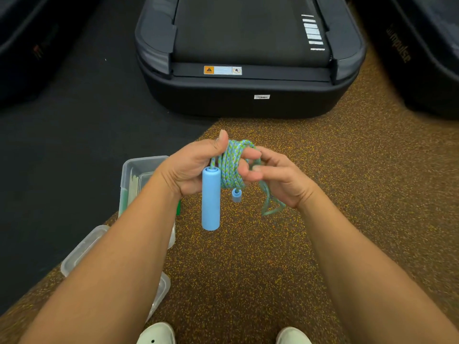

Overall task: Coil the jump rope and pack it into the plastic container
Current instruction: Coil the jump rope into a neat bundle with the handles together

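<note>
Head view, looking down at two bare forearms over a brown rubber floor (248,256) flecked with yellow. The left hand (191,167) is closed on a blue-and-green braided jump rope (232,165), which is wound in several turns around its fingers (250,153), thumb raised alongside the coil; one light-blue cylindrical foam handle (211,199) hangs upright below this hand, and a second, smaller-looking light-blue handle end (236,195) hangs just beside it under the coil. The right hand (280,180) touches the coil from the right, its fingers pinching a loose stretch of the same rope; that stretch drops in a blurred loop below the palm. The clear rectangular plastic container (139,175) stands open on the floor at lower left, partly hidden behind the left forearm, well apart from the rope; a clear plastic lid (82,249) lies nearer the camera, also partly hidden. The rear end of a black treadmill (248,95) fills the upper centre; two pale shoe toes (156,333) show at the bottom edge.
</note>
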Demonstrator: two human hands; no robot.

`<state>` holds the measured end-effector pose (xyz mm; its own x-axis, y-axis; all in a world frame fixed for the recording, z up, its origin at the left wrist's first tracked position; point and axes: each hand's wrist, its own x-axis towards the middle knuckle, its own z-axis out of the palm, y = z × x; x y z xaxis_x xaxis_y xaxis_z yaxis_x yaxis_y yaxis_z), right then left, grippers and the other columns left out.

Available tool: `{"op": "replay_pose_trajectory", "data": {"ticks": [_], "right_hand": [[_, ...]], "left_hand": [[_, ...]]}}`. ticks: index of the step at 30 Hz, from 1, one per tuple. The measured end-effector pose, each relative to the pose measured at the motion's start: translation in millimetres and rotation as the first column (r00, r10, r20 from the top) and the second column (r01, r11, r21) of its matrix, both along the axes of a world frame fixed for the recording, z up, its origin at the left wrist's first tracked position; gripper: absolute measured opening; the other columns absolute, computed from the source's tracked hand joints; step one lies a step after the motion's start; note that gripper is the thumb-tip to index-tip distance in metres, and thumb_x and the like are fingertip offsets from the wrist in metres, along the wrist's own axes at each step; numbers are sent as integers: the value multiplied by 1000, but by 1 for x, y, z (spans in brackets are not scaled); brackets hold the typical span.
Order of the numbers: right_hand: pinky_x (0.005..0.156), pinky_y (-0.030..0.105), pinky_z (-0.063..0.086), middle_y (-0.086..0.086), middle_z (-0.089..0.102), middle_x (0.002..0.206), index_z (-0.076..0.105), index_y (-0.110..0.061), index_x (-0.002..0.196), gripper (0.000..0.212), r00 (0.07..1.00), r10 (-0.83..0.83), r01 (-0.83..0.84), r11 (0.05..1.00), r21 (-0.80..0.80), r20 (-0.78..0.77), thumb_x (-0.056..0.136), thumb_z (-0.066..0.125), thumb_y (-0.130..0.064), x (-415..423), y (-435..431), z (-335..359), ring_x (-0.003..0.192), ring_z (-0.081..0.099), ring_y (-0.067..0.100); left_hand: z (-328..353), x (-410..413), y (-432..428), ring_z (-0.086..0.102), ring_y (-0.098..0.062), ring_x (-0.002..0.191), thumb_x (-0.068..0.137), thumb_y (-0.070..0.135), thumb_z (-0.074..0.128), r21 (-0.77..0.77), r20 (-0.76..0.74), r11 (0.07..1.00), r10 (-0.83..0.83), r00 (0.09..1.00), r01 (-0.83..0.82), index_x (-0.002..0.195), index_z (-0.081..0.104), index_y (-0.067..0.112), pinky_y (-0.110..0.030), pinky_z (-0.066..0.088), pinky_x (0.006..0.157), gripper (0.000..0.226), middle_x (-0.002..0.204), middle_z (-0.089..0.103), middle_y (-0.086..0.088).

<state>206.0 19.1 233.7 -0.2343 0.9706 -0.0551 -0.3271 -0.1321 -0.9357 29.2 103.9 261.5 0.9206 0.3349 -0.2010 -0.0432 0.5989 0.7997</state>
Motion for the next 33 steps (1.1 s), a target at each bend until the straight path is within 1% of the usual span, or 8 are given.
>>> {"op": "replay_pose_trajectory", "data": {"ticks": [3, 7, 14, 18, 23, 27, 30, 33], "right_hand": [[72, 25, 51, -2, 68, 84, 55, -13, 96, 29, 1000, 2, -3, 999, -36, -1, 77, 59, 9, 1, 3, -2, 76, 63, 10], [50, 25, 35, 1, 57, 67, 51, -9, 103, 34, 988, -148, 153, 978, -139, 43, 74, 69, -8, 2, 7, -15, 51, 48, 10], [48, 26, 21, 4, 39, 58, 60, -19, 105, 35, 970, -227, 241, 909, -339, 83, 86, 32, -8, -3, 7, -29, 45, 31, 12], [49, 27, 24, 1, 45, 53, 56, -14, 78, 27, 908, -327, 413, 809, -418, 263, 90, 32, -11, -8, 5, -38, 47, 36, 14], [50, 23, 43, 8, 57, 51, 61, -6, 82, 31, 892, -183, 401, 742, -538, 412, 94, 32, -8, -1, -5, -59, 46, 52, 19], [59, 26, 43, 8, 68, 85, 63, -14, 100, 36, 747, -5, 412, 788, -457, 665, 86, 38, 7, 3, -8, -74, 67, 55, 23], [61, 28, 46, -2, 53, 135, 44, -31, 137, 73, 624, 66, 322, 886, -333, 779, 80, 47, 14, 1, -5, -64, 90, 63, 16], [77, 50, 56, -2, 46, 142, 40, -29, 139, 82, 776, -55, 242, 946, -216, 629, 72, 58, 15, -9, 1, -37, 105, 61, 34]], "left_hand": [[-3, -1, 2, 69, -24, 84, 82, 50, 58, -19, -1, 1000, -7, 1000, 7, 111, 65, -2, -36, 55, 80, 60, 80, 70, -9], [-1, -1, 1, 70, -26, 88, 90, 44, 34, -25, 16, 1000, 13, 1000, -13, 108, 67, -1, -36, 54, 83, 59, 77, 70, -9], [0, 0, -1, 69, -29, 96, 88, 45, 38, -31, 50, 999, 7, 999, -5, 110, 68, 2, -39, 53, 88, 57, 79, 71, -7], [1, 0, 0, 67, -31, 100, 86, 47, 46, -44, 86, 999, 13, 996, -9, 113, 65, 0, -41, 51, 93, 57, 83, 72, -9], [7, -2, 3, 69, -29, 96, 88, 45, 31, -80, 117, 995, 68, 991, -59, 109, 68, 3, -38, 52, 89, 60, 78, 72, -7], [9, -2, 3, 69, -30, 97, 89, 44, 31, -52, 104, 997, 69, 992, -64, 109, 69, 3, -38, 52, 89, 59, 77, 71, -7], [10, -1, 3, 69, -29, 96, 89, 43, 32, -46, 76, 998, 54, 996, -50, 109, 69, 3, -37, 53, 87, 58, 78, 71, -7], [8, -1, 4, 68, -28, 98, 88, 47, 41, 2, 64, 1000, 23, 998, -23, 113, 67, 4, -43, 50, 95, 56, 81, 71, -7]]}}
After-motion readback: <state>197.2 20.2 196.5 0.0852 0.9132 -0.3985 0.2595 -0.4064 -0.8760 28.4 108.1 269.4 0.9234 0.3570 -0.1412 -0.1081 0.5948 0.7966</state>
